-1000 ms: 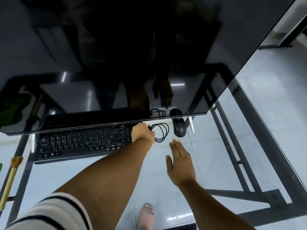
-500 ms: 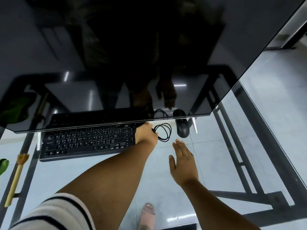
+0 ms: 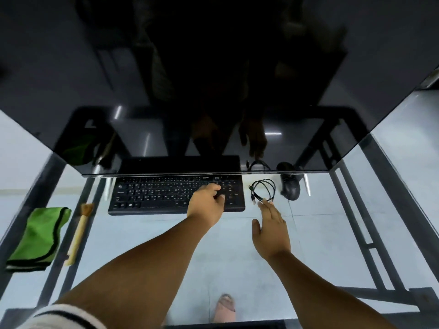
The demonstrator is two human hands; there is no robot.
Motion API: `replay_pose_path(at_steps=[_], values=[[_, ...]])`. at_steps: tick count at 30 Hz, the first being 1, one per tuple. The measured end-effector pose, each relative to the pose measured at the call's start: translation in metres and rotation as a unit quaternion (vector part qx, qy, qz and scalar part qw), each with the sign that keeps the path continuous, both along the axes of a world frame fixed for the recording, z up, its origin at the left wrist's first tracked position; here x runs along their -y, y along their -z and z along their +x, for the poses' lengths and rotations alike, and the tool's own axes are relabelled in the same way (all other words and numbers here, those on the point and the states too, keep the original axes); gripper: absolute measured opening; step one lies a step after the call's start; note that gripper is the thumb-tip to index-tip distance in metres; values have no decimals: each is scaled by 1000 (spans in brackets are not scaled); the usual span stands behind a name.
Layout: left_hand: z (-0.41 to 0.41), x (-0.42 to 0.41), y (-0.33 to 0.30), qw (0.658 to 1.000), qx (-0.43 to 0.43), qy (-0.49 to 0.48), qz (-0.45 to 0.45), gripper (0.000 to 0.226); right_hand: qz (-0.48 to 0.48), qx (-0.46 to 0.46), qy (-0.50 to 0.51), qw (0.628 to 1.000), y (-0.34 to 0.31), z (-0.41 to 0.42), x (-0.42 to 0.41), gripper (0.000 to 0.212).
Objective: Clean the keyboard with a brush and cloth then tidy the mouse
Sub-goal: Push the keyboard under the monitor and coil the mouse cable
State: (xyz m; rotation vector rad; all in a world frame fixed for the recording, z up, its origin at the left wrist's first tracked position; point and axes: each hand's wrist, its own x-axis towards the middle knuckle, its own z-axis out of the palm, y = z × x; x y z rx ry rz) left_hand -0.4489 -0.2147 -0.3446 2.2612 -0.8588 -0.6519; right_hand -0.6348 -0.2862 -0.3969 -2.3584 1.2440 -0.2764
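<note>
Keyboard (image 3: 166, 195) on glass counter (image 3: 237, 245): left hand (image 3: 206, 205) curled loosely over its right end, gripping nothing visible. Right hand (image 3: 270, 230) flat, fingers spread, fingertips beside coiled cable (image 3: 263, 189); mouse (image 3: 290, 189) further right. Cloth (image 3: 35, 238), brush (image 3: 77, 233) (both untouched) left of keyboard.

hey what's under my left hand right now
The left hand hovers or rests over the right part of the black keyboard. The keys beneath the palm are covered, so contact cannot be judged.

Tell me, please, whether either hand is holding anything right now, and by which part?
Nothing is held. The left hand rests loosely curled on the keyboard; the right hand hovers open beside the coiled cable.
</note>
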Motion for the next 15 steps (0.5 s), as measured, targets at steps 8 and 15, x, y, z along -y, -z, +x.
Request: replay_pose_path(at_steps=[8, 15], values=[[79, -120, -6, 990, 21, -138, -35, 27, 10, 89, -48, 995, -19, 100, -78, 30], [189, -237, -9, 977, 109, -186, 13, 26, 109, 90, -87, 986, -39, 223, -178, 11]])
